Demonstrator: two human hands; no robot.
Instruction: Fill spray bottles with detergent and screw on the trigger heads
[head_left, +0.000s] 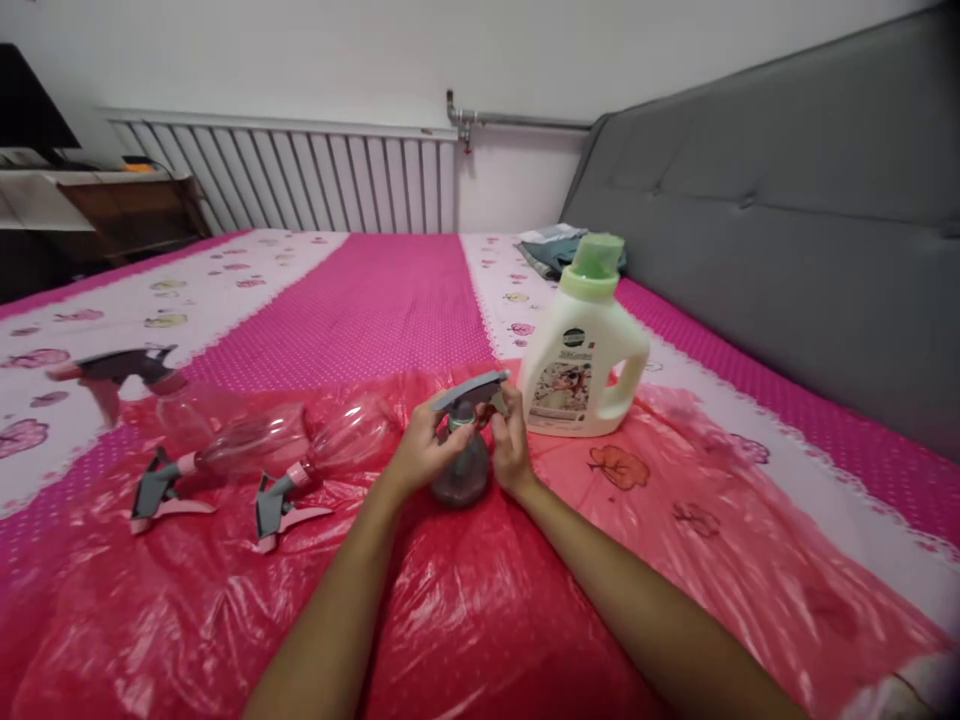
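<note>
Under translucent red plastic sheet (510, 600): showing pink-white bedding (397, 310)
Left hand (422, 452), right hand (513, 446): grasping grey-topped clear spray bottle (460, 484)

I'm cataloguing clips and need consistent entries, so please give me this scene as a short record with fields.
Left hand: around the neck of an upright spray bottle
Right hand: curled at the front of its gray spray head
To the left: three pink spray bottles, lying down
To the right: white jug, upright, green cap
Surface: red plastic sheet over patterned bedding
Background: radiator, gray headboard
</note>
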